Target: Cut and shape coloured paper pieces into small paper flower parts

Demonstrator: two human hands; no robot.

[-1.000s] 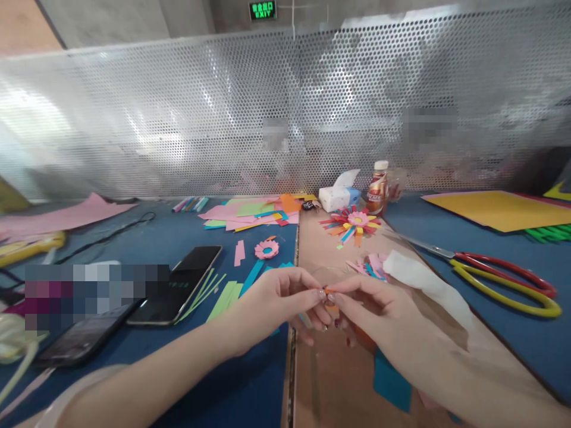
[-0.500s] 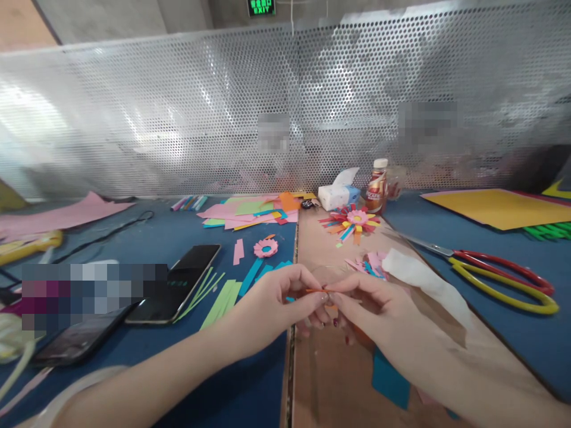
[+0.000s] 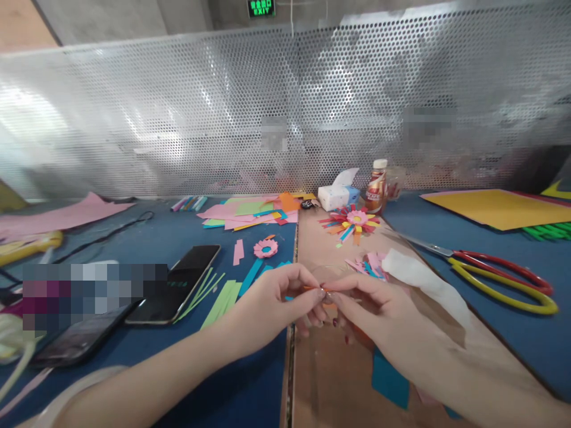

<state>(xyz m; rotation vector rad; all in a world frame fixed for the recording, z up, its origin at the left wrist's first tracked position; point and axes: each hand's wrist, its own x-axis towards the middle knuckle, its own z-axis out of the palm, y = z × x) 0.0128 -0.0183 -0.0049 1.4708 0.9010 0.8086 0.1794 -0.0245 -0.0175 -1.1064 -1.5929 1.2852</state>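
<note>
Orange paper strip pinched between both hands — how to keep it tidy

Orange paper strip [image 3: 317, 289] sits right in the middle of the bench, held up just above the brown cardboard sheet [image 3: 339, 380], and both hands are on it. The left hand [image 3: 276, 303] has thumb and forefinger closed on the strip's left end, and the right hand [image 3: 375, 306] is doing the same on the right, fingertips almost touching each other. So both grips are pinched shut on that one little strip, nothing loose.

Standing next to this, my take on doing the step well: keep the pinch at the very tips, since the strip is thin and the nails are long, and a grip further back would probably crease it. I'd say work it slowly and keep it level, because a twist in paper this narrow likely won't flatten out again. What exactly is happening at the pinch point I can't tell; the fingers cover it.

Stuff around it: a finished paper flower [image 3: 355, 219] further back on the cardboard, a small pink rosette [image 3: 266, 248] on the blue table [image 3: 178, 238], green strips [image 3: 218, 297] beside a phone [image 3: 185, 284], and scissors [image 3: 504, 276] well off to the right. Plenty of spare strips close by if this one gets mangled, so no need to squeeze hard.
</note>
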